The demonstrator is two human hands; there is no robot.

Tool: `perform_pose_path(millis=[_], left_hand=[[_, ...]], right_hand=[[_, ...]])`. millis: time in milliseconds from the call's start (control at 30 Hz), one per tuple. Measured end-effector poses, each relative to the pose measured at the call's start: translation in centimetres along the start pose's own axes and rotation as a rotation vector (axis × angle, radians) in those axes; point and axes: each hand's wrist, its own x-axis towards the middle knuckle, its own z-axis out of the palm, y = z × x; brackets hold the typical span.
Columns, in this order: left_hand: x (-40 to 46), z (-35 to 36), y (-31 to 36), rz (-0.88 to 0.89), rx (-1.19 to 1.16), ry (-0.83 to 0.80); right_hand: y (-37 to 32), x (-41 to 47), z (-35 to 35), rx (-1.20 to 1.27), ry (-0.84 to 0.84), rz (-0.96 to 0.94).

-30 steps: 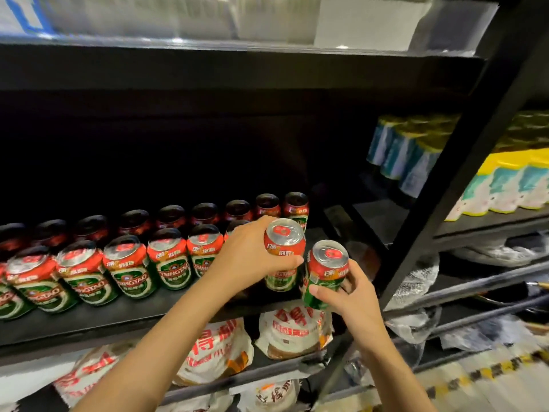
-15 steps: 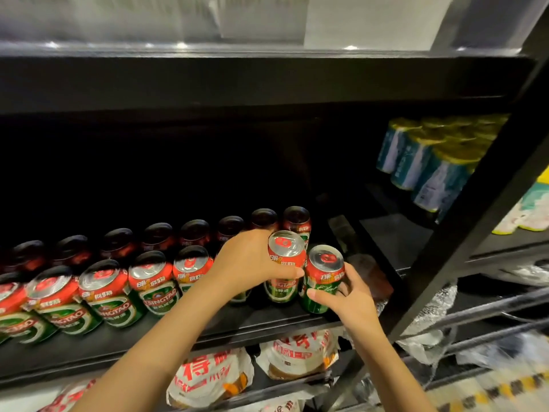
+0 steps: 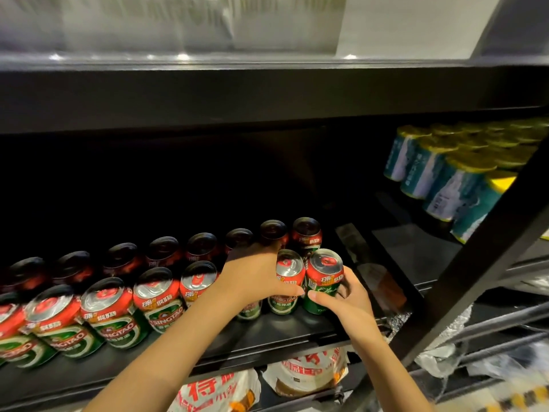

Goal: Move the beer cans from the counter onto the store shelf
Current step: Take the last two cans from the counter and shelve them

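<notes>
both cans lowered onto shelf

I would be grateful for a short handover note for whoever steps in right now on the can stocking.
Left hand: closed around a beer can at the right end of the front row on the black shelf.
Right hand: closed around a second can, right beside the first.
Both cans look down at shelf level, though contact with the board cannot be confirmed.
Done: two rows of cans already stand along the shelf.
Left: release both cans and straighten them. The counter is out of view, so how many remain there is unknown.
</notes>
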Motion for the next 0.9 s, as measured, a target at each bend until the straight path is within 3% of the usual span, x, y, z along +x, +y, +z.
perform_pose_path(millis=[500, 900], left_hand=[[0.1, 0.5, -1.1, 0.134, 0.109, 0.061], [0.5, 0.4, -2.2, 0.197, -0.245, -0.011]], right_hand=[[2.4, -0.1, -0.2, -0.014, -0.068, -0.027], [2.9, -0.1, 0.3, -0.038, -0.002, -0.093]])
